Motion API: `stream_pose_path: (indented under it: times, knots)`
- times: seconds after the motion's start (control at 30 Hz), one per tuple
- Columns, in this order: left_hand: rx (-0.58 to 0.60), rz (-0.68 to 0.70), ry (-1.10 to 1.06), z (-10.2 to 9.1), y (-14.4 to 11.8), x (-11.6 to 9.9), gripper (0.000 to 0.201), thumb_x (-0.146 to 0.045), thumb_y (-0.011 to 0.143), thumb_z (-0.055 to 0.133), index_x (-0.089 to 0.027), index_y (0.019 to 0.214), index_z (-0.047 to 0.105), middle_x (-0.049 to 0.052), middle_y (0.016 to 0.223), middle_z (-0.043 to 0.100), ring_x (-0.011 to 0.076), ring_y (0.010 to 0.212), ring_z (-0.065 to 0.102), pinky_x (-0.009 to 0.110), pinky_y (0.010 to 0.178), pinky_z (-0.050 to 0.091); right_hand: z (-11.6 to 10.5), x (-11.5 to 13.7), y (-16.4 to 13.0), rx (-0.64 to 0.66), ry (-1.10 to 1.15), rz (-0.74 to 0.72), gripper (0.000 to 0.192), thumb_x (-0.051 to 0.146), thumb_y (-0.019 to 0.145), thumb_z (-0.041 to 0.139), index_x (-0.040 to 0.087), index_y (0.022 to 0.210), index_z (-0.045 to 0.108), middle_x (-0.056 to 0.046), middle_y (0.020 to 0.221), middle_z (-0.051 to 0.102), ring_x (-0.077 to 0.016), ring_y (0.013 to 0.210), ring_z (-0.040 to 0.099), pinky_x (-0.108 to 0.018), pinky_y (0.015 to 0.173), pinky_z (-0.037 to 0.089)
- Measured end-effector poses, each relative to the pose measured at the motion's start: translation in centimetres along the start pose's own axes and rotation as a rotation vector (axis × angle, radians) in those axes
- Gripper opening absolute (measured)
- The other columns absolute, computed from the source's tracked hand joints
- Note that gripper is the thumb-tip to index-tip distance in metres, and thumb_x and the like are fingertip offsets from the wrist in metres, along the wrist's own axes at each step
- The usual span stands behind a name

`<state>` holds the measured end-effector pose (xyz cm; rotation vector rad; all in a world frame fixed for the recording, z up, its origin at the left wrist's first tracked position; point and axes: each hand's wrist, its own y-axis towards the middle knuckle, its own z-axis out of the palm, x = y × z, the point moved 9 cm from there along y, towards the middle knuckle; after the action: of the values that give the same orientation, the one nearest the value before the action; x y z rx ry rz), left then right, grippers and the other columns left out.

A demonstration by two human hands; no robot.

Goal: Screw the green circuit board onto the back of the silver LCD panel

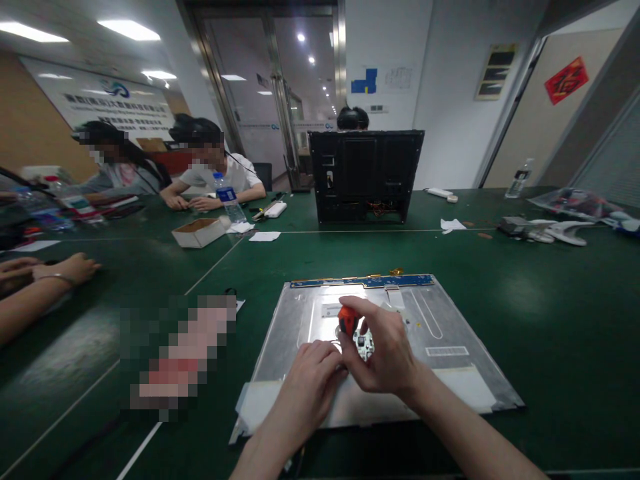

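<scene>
A bare silver display panel (440,320) lies flat on the green table in front of me, with a blue circuit strip (363,281) along its far edge. My right hand (385,353) grips a screwdriver with an orange handle (349,320), held upright over the panel's middle. Just below that handle a small white circuit board (363,344) shows against my fingers. My left hand (313,370) is curled beside it, fingertips touching the spot under the screwdriver; what it pinches is hidden.
A black monitor housing (365,175) stands upright at the table's far side. A cardboard box (199,232), water bottle (229,197) and papers lie at the back left, where two people sit. Another person's arms (45,280) rest at the left edge. Plastic parts (550,230) lie far right.
</scene>
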<state>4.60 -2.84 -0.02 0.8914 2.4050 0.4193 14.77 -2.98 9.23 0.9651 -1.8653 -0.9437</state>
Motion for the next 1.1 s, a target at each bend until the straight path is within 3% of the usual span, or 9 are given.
stream_pose_path:
  times: [0.67,1.1]
  knots:
    - [0.041,-0.040,0.013,0.4,-0.2,0.6,0.018,-0.008,0.086,0.053,-0.020,0.095,0.063,0.007,0.102,0.068,0.0263,0.093,0.062,0.040,0.079,0.048,0.1,-0.4,-0.2,-0.023,-0.041,0.001,0.036,0.026,0.091,0.057,0.020,0.125,0.044,-0.002,0.082,0.063,-0.0140,0.064,0.059,-0.025,0.052,0.047]
    - [0.103,-0.091,-0.023,0.2,0.1,0.5,0.013,-0.011,0.088,0.055,-0.021,0.094,0.061,0.005,0.096,0.066,0.0253,0.090,0.060,0.040,0.079,0.044,-1.7,0.1,0.1,-0.141,-0.129,-0.037,0.037,0.025,0.091,0.056,0.020,0.125,0.044,-0.001,0.081,0.065,-0.0136,0.061,0.059,-0.026,0.055,0.052]
